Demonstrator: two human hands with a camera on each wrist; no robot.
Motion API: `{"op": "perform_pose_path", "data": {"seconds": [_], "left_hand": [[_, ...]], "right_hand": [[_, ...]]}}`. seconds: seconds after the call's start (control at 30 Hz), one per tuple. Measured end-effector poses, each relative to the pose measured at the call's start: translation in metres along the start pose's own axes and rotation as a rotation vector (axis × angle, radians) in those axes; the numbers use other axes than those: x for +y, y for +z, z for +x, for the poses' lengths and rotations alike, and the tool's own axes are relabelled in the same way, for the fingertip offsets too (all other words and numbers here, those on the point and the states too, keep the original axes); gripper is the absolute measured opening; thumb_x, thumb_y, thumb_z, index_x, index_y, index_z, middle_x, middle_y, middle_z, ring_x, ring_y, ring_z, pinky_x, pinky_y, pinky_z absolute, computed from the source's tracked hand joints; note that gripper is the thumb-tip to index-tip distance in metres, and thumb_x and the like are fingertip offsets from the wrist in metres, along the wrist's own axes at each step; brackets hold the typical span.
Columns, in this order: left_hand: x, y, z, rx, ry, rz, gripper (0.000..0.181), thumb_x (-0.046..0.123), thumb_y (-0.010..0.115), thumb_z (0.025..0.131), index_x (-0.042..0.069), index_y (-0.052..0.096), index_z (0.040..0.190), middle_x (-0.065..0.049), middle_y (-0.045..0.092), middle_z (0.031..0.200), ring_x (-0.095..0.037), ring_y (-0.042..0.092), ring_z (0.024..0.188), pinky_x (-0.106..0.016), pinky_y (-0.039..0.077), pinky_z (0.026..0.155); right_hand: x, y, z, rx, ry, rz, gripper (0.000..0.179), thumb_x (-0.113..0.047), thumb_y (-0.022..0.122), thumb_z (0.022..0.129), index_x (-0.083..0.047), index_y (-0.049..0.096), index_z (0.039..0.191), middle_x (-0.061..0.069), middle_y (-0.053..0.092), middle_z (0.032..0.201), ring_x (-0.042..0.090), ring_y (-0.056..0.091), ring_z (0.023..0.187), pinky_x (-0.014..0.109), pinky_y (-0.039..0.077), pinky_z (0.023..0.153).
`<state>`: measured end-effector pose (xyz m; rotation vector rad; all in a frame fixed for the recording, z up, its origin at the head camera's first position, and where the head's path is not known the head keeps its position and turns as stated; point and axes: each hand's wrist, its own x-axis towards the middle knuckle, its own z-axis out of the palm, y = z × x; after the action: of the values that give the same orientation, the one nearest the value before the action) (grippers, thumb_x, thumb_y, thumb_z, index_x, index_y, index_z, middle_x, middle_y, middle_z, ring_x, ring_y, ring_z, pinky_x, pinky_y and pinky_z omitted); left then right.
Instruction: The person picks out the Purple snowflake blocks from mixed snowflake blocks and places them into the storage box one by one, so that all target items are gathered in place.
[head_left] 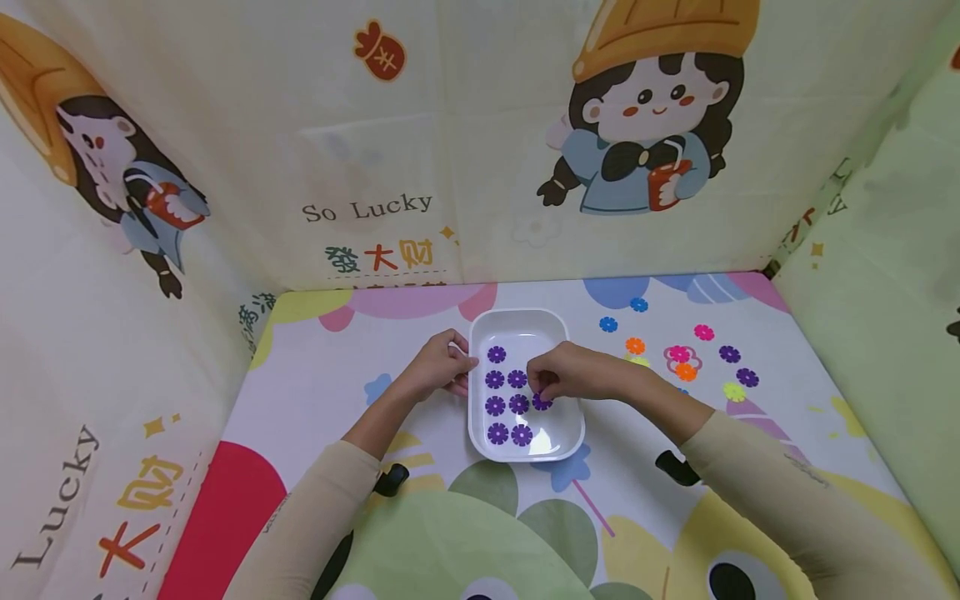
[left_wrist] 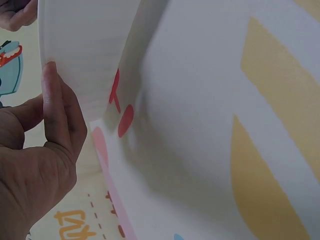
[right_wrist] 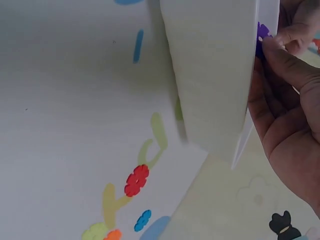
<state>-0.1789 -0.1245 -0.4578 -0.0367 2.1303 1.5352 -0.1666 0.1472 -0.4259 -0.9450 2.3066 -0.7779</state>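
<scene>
A white tray (head_left: 555, 446) stands near the middle of the table and holds several purple flower-shaped discs (head_left: 518, 405) in loose rows. My left hand (head_left: 441, 364) grips the tray's left rim, with fingers (left_wrist: 55, 105) against the outer wall and the thumb at the edge. Over the tray's right half, my right hand (head_left: 568, 372) pinches a purple flower-shaped disc (head_left: 542, 402) low, near the tray floor. In the right wrist view this disc (right_wrist: 262, 39) shows partly between thumb and fingers. Whether it touches the tray floor cannot be told.
Right of the tray lie loose flower-shaped discs: blue (head_left: 608, 324), orange (head_left: 635, 345), pink (head_left: 703, 332), purple (head_left: 747, 377) and yellow (head_left: 734, 392). Printed cloth (head_left: 480, 167) walls in the table's back and sides. A patterned cover (head_left: 315, 400) lies on the table.
</scene>
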Motion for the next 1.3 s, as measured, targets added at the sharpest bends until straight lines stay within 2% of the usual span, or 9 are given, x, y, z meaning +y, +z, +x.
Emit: {"op": "perform_pose_path", "data": {"seconds": [0.27,0.5,0.83,0.97,1.3], "left_hand": [[0.000,0.000,0.000,-0.003,-0.001,0.005,0.028,0.007,0.068,0.099,-0.001,0.049,0.119,-0.019,0.067,0.089,-0.016,0.067,0.055,-0.045,0.067,0.061],[0.001,0.000,0.000,-0.001,-0.002,0.009,0.029,0.007,0.068,0.099,-0.002,0.049,0.120,-0.020,0.067,0.089,-0.016,0.067,0.055,-0.045,0.067,0.061],[0.001,0.001,-0.001,-0.001,-0.013,0.031,0.028,0.008,0.068,0.100,0.001,0.050,0.119,-0.017,0.067,0.089,-0.016,0.067,0.056,-0.046,0.067,0.064],[0.002,0.001,-0.001,-0.002,-0.015,0.044,0.027,0.010,0.068,0.100,0.002,0.050,0.119,-0.013,0.066,0.087,-0.016,0.067,0.057,-0.047,0.067,0.066],[0.002,0.000,-0.002,-0.002,-0.013,0.046,0.027,0.010,0.067,0.101,0.002,0.050,0.119,-0.013,0.066,0.087,-0.017,0.067,0.058,-0.046,0.067,0.065]], "right_hand": [[-0.004,0.007,0.015,-0.099,0.058,-0.029,0.013,-0.008,0.080,0.090,-0.017,0.071,0.087,-0.007,0.067,0.082,0.012,0.061,0.081,0.022,0.062,0.077],[-0.004,0.014,0.024,-0.155,0.093,-0.107,0.017,-0.005,0.080,0.088,-0.018,0.071,0.081,-0.006,0.067,0.080,0.013,0.062,0.079,0.024,0.064,0.076],[-0.009,0.024,0.027,-0.204,0.145,-0.209,0.017,-0.009,0.086,0.084,-0.020,0.074,0.078,-0.008,0.067,0.074,0.012,0.063,0.075,0.023,0.063,0.069],[-0.009,0.028,0.029,-0.221,0.160,-0.228,0.017,-0.011,0.086,0.084,-0.021,0.074,0.077,-0.009,0.067,0.074,0.010,0.065,0.074,0.022,0.064,0.070],[-0.011,0.032,0.028,-0.231,0.157,-0.258,0.015,-0.013,0.086,0.085,-0.023,0.074,0.083,-0.008,0.067,0.078,0.010,0.066,0.075,0.023,0.065,0.073]]}}
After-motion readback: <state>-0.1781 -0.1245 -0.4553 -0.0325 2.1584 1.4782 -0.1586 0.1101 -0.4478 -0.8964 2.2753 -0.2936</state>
